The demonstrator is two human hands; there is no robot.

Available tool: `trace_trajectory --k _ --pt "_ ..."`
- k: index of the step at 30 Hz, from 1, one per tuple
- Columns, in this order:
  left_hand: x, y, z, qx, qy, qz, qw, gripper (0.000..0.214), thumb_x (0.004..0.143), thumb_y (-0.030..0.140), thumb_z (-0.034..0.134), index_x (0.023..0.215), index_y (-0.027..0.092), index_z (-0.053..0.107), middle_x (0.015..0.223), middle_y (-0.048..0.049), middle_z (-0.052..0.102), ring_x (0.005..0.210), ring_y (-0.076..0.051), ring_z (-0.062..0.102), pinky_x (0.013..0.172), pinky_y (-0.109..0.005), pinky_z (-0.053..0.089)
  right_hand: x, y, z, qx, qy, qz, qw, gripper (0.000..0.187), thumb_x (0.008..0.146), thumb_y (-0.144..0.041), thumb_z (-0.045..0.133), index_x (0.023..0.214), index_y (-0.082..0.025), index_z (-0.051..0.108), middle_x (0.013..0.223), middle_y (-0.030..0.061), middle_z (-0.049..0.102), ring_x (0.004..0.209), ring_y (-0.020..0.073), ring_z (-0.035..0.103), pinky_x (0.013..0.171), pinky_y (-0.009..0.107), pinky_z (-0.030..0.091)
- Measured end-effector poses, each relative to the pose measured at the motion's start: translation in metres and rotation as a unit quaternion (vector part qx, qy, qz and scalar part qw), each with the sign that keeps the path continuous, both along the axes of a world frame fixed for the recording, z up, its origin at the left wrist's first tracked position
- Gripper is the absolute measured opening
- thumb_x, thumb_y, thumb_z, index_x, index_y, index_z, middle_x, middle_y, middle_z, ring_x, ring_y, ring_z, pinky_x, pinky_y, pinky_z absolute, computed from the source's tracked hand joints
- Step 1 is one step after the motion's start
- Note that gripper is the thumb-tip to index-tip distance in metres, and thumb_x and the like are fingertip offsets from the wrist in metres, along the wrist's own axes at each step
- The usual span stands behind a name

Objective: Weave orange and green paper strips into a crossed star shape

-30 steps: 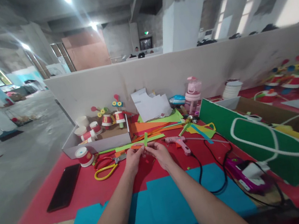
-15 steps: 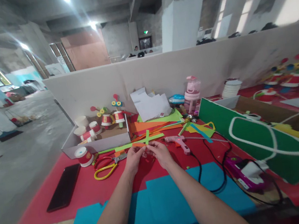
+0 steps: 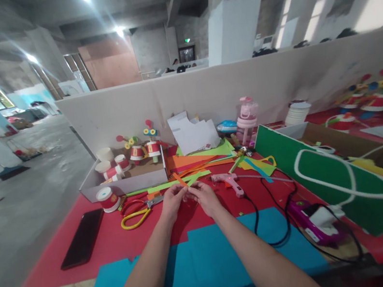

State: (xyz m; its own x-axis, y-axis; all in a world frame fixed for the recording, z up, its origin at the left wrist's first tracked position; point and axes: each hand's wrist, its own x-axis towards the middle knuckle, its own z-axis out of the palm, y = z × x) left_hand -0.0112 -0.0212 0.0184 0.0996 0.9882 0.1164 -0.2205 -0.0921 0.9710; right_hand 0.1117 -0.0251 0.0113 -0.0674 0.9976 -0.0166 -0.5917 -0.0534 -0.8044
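Two narrow paper strips meet between my hands, an orange strip [image 3: 180,179] and a light green strip [image 3: 194,178]. My left hand [image 3: 174,202] pinches at their joined end, and my right hand [image 3: 202,197] pinches the same spot, fingertips almost touching. Which strip each hand grips is partly hidden by the fingers. Just left of my left hand lie scissors [image 3: 136,220] with yellow and red handles. A pink glue gun [image 3: 230,182] rests to the right of my right hand, its black cord trailing toward the front.
A black phone [image 3: 82,239] and a paper cup [image 3: 108,199] lie at left, near a white box [image 3: 139,183] of cups and cup figures. Coloured paper [image 3: 208,153] is piled behind. At right stand a green-sided box [image 3: 322,180] and a purple power strip [image 3: 313,223]. Blue sheets [image 3: 201,269] cover the front.
The orange strip has swung from nearly flat to slanting up and away. The green strip has tilted to the right. Both hands have stayed in nearly the same place.
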Motion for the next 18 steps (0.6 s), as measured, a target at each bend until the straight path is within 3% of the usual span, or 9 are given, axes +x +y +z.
trace_trajectory --k 9,14,18 --pt "-0.0020 0.0001 0.0023 -0.014 0.016 0.024 0.999 0.031 0.064 0.040 0.077 0.071 0.014 0.062 0.055 0.0024 0.056 0.048 -0.007 0.047 0.050 -0.020 0.037 0.0002 -0.0003 0.0010 -0.001 -0.042 0.011 0.999 0.035 0.057 -0.034 0.081 0.077 -0.017 0.059 0.069 -0.0002 0.068 0.063 0.0150 0.066 0.072 0.033 0.053" --pt "-0.0014 0.0015 -0.0031 -0.019 -0.009 0.020 1.000 0.031 0.062 0.035 0.079 0.080 0.013 0.065 0.065 0.0002 0.062 0.053 -0.008 0.052 0.054 -0.021 0.039 -0.0010 -0.0013 0.0025 0.004 -0.027 -0.019 0.999 0.033 0.056 -0.033 0.081 0.074 -0.018 0.057 0.073 0.0010 0.070 0.067 0.0152 0.067 0.075 0.032 0.053" --pt "-0.0030 0.0038 -0.0058 -0.020 -0.022 0.025 0.999 0.028 0.063 0.034 0.078 0.077 0.014 0.065 0.064 0.0006 0.061 0.053 -0.008 0.051 0.055 -0.021 0.039 0.0005 -0.0024 0.0044 0.012 -0.015 0.016 1.000 0.032 0.057 -0.032 0.081 0.077 -0.017 0.061 0.075 0.0023 0.070 0.070 0.0167 0.067 0.077 0.035 0.054"
